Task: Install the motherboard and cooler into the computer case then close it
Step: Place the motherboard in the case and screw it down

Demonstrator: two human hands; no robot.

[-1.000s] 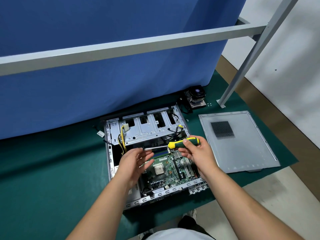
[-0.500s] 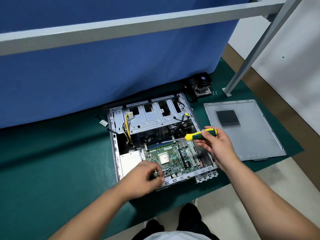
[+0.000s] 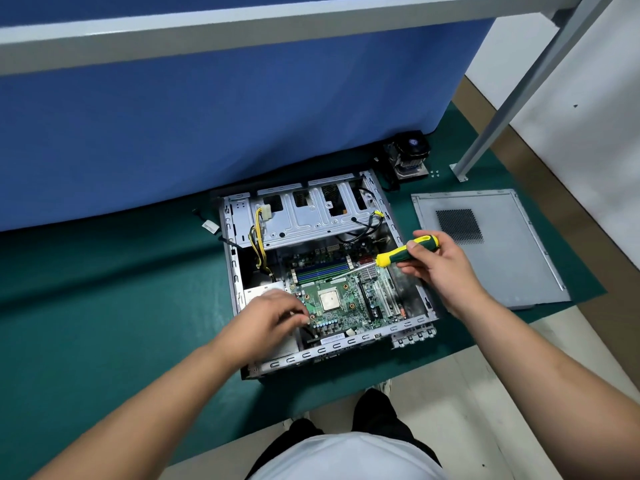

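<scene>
Now the motherboard (image 3: 343, 296) lies flat inside the open case (image 3: 235, 271) at frame centre. The left hand (image 3: 266, 323) is nearer it, fingers curled at its lower-left corner; whether they pinch a screw I cannot tell. The right hand (image 3: 440, 265) grips the screwdriver (image 3: 405, 252), whose shaft slants down-left over the board. The cooler (image 3: 410, 157) waits on the worktop (image 3: 104, 306), upper right. Since half a second ago, the left hand has edged onto the board.

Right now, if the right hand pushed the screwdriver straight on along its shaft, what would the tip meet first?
Probably the motherboard: the right hand aims the screwdriver down-left, tip near the blue memory slots. Depth is unclear.
</scene>
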